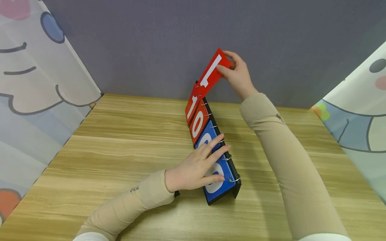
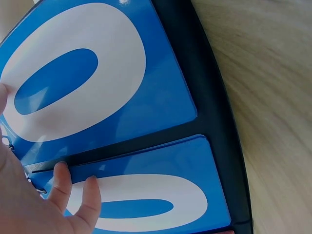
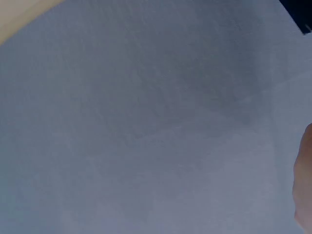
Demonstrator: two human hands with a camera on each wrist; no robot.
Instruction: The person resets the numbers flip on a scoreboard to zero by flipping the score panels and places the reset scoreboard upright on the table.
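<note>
A black tent-shaped flip scoreboard [image 1: 237, 191] with ring-bound number cards stands on the table. My right hand [image 1: 240, 76] pinches a red card [image 1: 213, 70] showing a white 1, lifted on its rings above the far end. Below it lie another red 1 card [image 1: 191, 107] and a red 0 card [image 1: 197, 124]. My left hand [image 1: 194, 169] rests with spread, fairly straight fingers across the two blue 0 cards at the near end. In the left wrist view, its fingertips touch a blue card [image 2: 195, 156] beside the ring edge. The right wrist view shows only part of the right hand [image 3: 303, 185].
The wooden table [image 1: 120, 144] extends on both sides of the scoreboard. A grey wall panel [image 1: 135, 50] rises behind it, and cartoon-print curtains [image 1: 30, 134] flank left and right. A small black piece [image 1: 177, 193] shows beside the left sleeve.
</note>
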